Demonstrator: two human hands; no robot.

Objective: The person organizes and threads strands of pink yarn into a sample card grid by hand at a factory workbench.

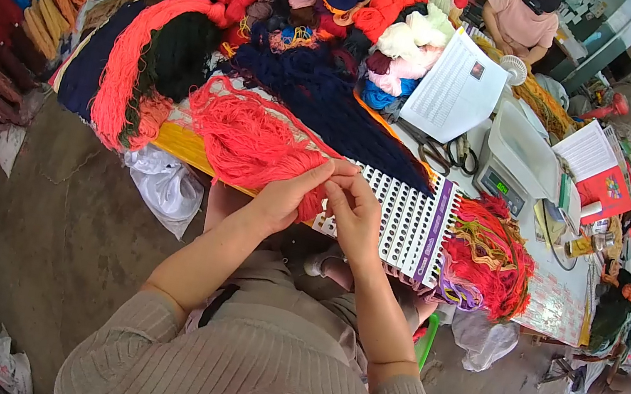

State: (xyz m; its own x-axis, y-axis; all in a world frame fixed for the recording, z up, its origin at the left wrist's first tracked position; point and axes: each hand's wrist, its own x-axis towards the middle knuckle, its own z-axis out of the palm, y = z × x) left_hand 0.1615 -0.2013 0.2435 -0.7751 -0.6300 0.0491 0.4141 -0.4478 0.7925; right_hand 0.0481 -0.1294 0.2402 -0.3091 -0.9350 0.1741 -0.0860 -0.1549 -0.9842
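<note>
A loose heap of coral-red yarn lies at the table's near edge. My left hand is closed on the right end of this yarn, with part of the bundle below its fingers. Close beside it, my right hand pinches at the same yarn, fingertips nearly meeting those of the left; the exact strand is too fine to make out. Beneath and right of my hands is a white thread card with rows of holes and a purple printed edge. Multicoloured threads hang from its right side.
Dark navy yarn stretches behind my hands, and many coloured skeins pile up beyond. Scissors, a printed sheet and a digital scale stand to the right. Another person sits across the table. White plastic bags hang below the edge.
</note>
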